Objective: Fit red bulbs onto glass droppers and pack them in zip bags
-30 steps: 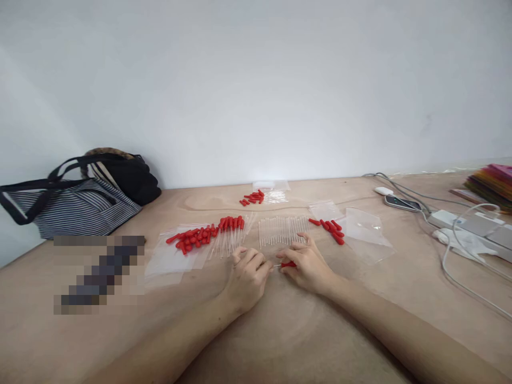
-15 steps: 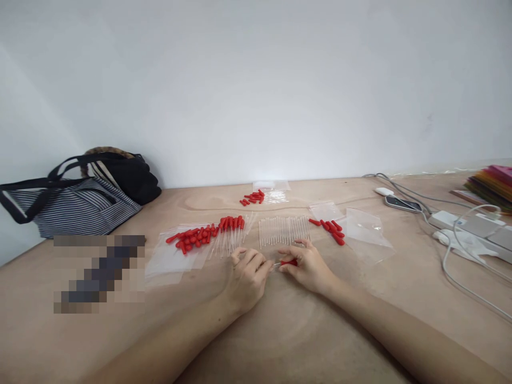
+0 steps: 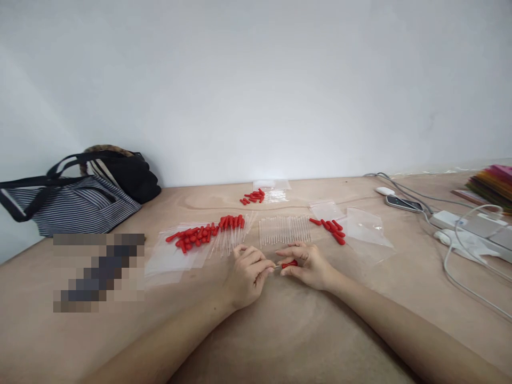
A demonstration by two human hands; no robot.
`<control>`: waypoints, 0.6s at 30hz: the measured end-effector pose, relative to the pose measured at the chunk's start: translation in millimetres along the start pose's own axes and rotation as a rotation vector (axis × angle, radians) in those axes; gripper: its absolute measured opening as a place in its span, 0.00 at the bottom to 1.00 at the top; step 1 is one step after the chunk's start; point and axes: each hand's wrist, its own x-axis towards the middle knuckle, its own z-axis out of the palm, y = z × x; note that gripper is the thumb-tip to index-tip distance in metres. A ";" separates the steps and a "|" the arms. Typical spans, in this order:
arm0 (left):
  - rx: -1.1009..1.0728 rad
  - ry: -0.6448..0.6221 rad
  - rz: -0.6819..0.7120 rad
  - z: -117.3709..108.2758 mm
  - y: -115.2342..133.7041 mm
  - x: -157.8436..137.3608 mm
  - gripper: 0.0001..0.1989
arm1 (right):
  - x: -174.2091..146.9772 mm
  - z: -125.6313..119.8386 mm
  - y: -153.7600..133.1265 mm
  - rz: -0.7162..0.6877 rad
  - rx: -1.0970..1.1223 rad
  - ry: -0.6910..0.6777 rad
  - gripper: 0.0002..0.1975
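Above the front middle of the table, my left hand [image 3: 248,273] is closed, pinching a thin clear dropper tube [image 3: 277,267]. Facing it, my right hand [image 3: 311,265] grips a red rubber bulb [image 3: 290,264] between thumb and fingers. Tube and bulb are in line and meet or nearly meet; the exact joint is too small to tell. Just beyond my hands lies a row of clear tubes [image 3: 285,230]. Droppers with red bulbs [image 3: 232,222] and a heap of red bulbs [image 3: 194,237] rest to the left, partly on plastic bags [image 3: 170,261]. Several loose red bulbs [image 3: 333,228] lie to the right.
Farther back are small red bulbs [image 3: 253,197] beside thin tubes on a bag. Clear bags [image 3: 366,229] lie at right, near a power strip [image 3: 448,220] and cables. A striped bag [image 3: 80,205] stands at left, behind a blurred-out dark object [image 3: 100,272].
Both hands stay almost in place. My right fingers have shifted slightly around the red bulb, and more of the bulb shows now.
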 end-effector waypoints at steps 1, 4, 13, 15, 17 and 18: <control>-0.014 -0.013 -0.001 -0.5 -0.1 0.4 0.10 | -0.4 0.1 -0.8 -0.008 0.000 -0.007 0.15; -0.031 -0.055 -0.015 -1.6 -0.1 2.0 0.10 | -2.0 1.9 -1.4 -0.030 -0.024 -0.015 0.17; 0.059 -0.058 -0.102 3.2 -2.6 0.7 0.09 | -5.3 -5.4 4.5 -0.198 -0.361 0.035 0.05; 0.057 -0.065 -0.094 4.0 -2.8 0.1 0.09 | -4.6 -5.3 3.3 -0.221 -0.336 0.032 0.05; 0.055 -0.067 -0.091 4.3 -2.7 -0.1 0.09 | -3.8 -3.1 1.5 -0.230 -0.324 0.035 0.05; 0.055 -0.066 -0.090 4.2 -2.4 -0.1 0.10 | -3.5 -1.5 0.6 -0.229 -0.330 0.034 0.06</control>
